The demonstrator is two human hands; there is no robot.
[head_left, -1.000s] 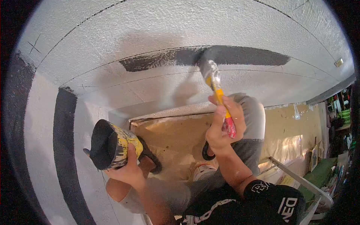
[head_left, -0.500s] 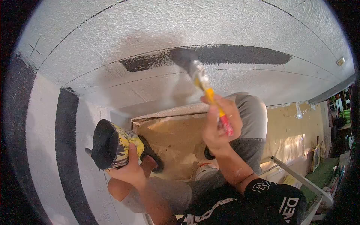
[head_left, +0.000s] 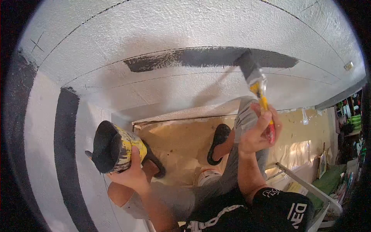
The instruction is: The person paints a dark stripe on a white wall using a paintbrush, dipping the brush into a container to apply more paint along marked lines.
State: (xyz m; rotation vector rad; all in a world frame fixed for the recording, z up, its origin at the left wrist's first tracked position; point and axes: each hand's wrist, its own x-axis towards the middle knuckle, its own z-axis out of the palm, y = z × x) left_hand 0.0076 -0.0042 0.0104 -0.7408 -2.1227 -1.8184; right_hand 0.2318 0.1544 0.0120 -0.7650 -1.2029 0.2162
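Note:
My right hand is closed round the yellow and red handle of a paintbrush. The dark bristles touch a dark grey painted band on the white wall, toward the band's right part. Thin pencilled lines run above and below this band, and its left end looks patchy. At the lower left, my left hand grips a yellow, paint-smeared can. It is tilted, and its inside is coated in black; the paint level cannot be made out.
Vertical dark stripes mark the adjoining wall at left. Brown covering lies on the floor between my feet, with a white bucket-like container there. A metal frame stands at right, near stacked items and a small wall fitting.
The brush and my right hand have moved right along the dark band. My right knee has shifted, showing more of the dark shoe. My left hand still holds the can in nearly the same place.

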